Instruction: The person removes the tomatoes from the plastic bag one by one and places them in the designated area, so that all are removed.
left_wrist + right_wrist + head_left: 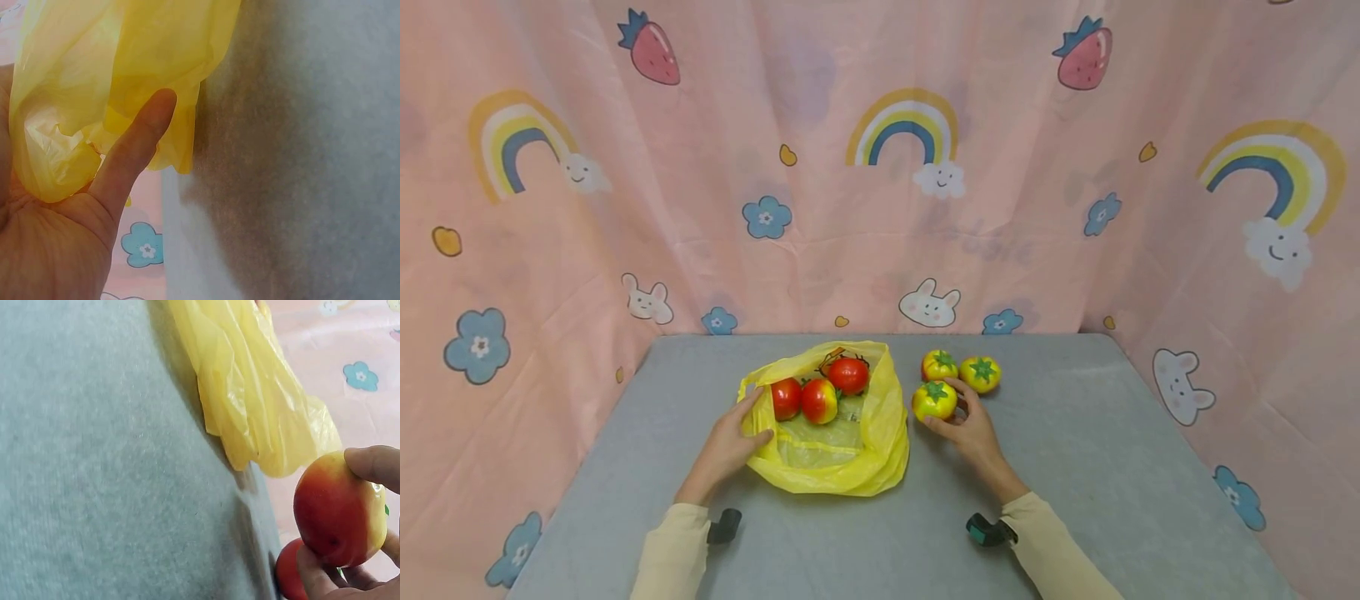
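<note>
A yellow plastic bag (883, 450) lies with its mouth open on the grey table. My left hand (730, 437) holds the bag's left rim, the bag film between thumb and fingers; its thumb (134, 144) lies straight along the plastic in the left wrist view. Inside the bag are a red tomato (786, 398), a red-and-yellow tomato (819, 402) and another red tomato (849, 376). To the right of the bag, my right hand (970, 427) grips a yellow tomato (934, 401) with a green leafy top; the right wrist view shows its red underside (331, 515).
Just behind the gripped tomato, a yellow-and-red tomato (938, 365) and a yellow tomato (981, 374) sit side by side on the grey table (1075, 450). A pink patterned curtain (820, 275) hangs along the table's back and sides.
</note>
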The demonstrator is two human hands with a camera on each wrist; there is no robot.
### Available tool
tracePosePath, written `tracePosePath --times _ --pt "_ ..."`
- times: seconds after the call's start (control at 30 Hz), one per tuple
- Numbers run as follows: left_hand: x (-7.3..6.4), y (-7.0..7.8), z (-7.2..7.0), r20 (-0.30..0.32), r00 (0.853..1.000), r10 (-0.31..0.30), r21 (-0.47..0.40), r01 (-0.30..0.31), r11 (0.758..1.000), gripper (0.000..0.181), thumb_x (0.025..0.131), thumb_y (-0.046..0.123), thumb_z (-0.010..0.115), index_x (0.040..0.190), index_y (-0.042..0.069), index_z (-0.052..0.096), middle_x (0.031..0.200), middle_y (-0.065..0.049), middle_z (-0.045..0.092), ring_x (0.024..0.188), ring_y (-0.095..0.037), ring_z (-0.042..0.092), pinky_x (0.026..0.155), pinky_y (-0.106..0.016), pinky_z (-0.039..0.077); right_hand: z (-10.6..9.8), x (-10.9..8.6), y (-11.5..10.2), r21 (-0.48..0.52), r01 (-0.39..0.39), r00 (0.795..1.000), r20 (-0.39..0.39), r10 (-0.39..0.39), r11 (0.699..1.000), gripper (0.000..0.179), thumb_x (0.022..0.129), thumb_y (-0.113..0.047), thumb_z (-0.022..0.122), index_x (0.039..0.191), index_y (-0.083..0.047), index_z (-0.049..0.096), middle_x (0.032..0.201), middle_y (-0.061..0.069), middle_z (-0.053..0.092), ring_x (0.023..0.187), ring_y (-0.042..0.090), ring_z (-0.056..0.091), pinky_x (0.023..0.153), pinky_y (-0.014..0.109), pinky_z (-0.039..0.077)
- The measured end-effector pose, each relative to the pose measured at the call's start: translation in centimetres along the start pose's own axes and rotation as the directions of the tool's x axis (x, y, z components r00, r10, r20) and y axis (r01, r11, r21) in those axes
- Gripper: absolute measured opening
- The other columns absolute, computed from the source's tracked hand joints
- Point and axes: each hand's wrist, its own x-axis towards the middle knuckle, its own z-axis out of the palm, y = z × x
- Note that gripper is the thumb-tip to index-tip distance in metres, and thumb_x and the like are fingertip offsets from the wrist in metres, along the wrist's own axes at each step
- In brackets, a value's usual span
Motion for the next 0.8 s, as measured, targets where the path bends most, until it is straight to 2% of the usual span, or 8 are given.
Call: tracePosePath --times 0.23,0.4,0.8 --pt "0.0 0.0 0.0 0.002 1.0 0.009 -0.005 -0.009 1.0 0.075 0.09 0.015 0.065 0.156 0.016 0.028 0.162 -0.014 0.027 0.149 -0.041 0.021 0.12 -0.059 0.019 0.0 0.5 0.6 0.038 -0.054 0.998 -0.018 0.055 0.998 0.074 0.082 -0.01 0.077 0.144 -0.012 0.039 0.15 0.017 0.037 0.138 0.036 0.037 0.116 0.052 0.036" --pt "0.1 0.0 0.1 0.0 1.0 0.013 -0.008 -0.013 1.0 0.075 0.09 0.015 0.065 0.156 0.014 0.028 0.162 -0.014 0.027 0.149 -0.041 0.021 0.12 -0.059 0.019 0.1 0.8 1.0 0.052 -0.065 0.997 -0.026 0.067 0.997 0.072 0.081 -0.007 0.076 0.144 -0.01 0.04 0.151 0.018 0.038 0.139 0.033 0.038 0.116 0.051 0.036" --pt "-0.1 0.1 -0.1 -0.003 1.0 0.021 0.0 -0.021 1.0 0.075 0.09 0.015 0.065 0.156 0.013 0.028 0.162 -0.015 0.027 0.149 -0.042 0.022 0.12 -0.059 0.02 0.3 0.9 1.5 -0.014 -0.059 0.998 0.0 0.059 0.998 0.072 0.081 -0.005 0.076 0.143 -0.01 0.042 0.152 0.015 0.04 0.145 0.035 0.034 0.117 0.051 0.033"
